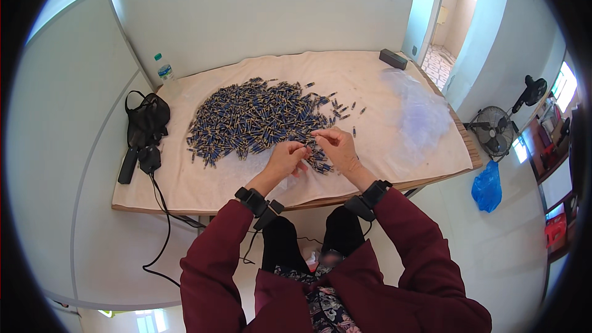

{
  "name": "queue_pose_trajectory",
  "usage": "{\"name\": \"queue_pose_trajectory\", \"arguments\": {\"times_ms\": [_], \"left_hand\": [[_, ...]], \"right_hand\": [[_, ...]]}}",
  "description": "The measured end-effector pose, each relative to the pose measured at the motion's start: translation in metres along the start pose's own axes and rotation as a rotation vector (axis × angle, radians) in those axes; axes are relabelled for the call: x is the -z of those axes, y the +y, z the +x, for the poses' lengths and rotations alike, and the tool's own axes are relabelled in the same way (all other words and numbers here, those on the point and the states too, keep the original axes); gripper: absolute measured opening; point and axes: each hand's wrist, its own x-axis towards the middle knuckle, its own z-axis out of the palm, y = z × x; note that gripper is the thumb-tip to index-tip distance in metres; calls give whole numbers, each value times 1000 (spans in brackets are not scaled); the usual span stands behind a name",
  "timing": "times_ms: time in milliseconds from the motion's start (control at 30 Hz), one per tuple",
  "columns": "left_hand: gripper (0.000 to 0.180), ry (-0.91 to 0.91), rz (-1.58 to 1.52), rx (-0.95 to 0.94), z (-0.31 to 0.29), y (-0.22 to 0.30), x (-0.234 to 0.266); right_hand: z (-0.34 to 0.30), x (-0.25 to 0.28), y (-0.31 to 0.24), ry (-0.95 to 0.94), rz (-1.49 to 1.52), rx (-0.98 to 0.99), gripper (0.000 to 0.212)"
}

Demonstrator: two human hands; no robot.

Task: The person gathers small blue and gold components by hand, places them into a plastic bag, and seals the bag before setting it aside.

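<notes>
A wide heap of small dark blue cylinders with gold-coloured ends (253, 117) covers the middle of the cloth-covered table. At the heap's near right edge, my left hand (287, 160) is closed with thumb and fingertips together. Just right of it, my right hand (340, 149) pinches thumb against forefinger over the edge of the heap. Whatever is between the fingertips of either hand is too small to make out. Several of the cylinders lie under and between my hands, and some are scattered to the right of the heap.
Clear plastic bags (422, 114) lie on the table's right side, with a dark box (393, 59) behind them. At left stand a water bottle (164, 71) and a black bag (148, 117), beside black cabled devices (149, 159). A fan (493, 128) and blue bag (487, 188) are beyond the right edge.
</notes>
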Motion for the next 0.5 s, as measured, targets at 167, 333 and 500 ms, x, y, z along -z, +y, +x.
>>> {"name": "queue_pose_trajectory", "arguments": {"times_ms": [167,333,500], "left_hand": [[21,2,68,4,-1,1,10],[15,10,-106,-28,-3,4,12],[10,-34,-252,-39,-9,8,16]], "right_hand": [[-1,0,-17,-58,349,-218,19],[-10,-5,-28,-46,278,-111,19],[-17,-3,-38,-15,-35,149,19]]}}
